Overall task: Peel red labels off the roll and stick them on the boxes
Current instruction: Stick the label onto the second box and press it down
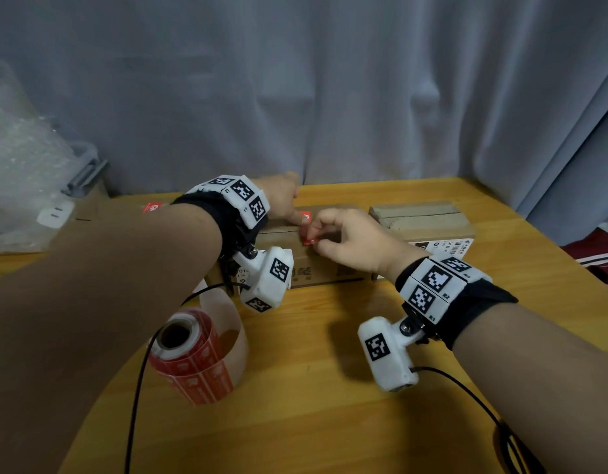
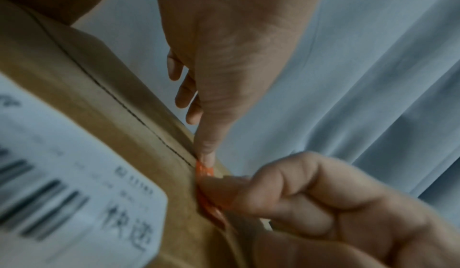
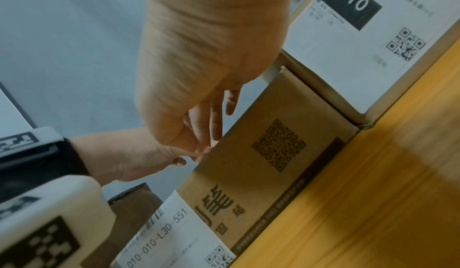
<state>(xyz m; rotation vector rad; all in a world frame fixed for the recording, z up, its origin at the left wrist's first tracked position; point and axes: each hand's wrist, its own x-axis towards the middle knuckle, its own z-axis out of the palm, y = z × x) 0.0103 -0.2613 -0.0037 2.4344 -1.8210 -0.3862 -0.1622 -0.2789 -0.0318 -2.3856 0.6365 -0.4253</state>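
A red label (image 1: 307, 230) lies over the top edge of the middle cardboard box (image 1: 325, 268). My left hand (image 1: 286, 200) presses its far end down with a straight index finger (image 2: 205, 150). My right hand (image 1: 345, 236) pinches the label's (image 2: 204, 171) near end between thumb and fingers at the box's front edge. The label roll (image 1: 190, 357) lies on the table near my left forearm, with a curl of bare backing strip behind it. In the right wrist view the label is hidden behind my right hand (image 3: 199, 59).
A second box (image 1: 424, 220) with a white shipping slip stands just right of the middle one. Left of it a brown box (image 1: 90, 217) bears a red label (image 1: 152, 207). Bubble wrap (image 1: 22, 159) lies far left. Camera cables trail over the wooden table (image 1: 330, 405).
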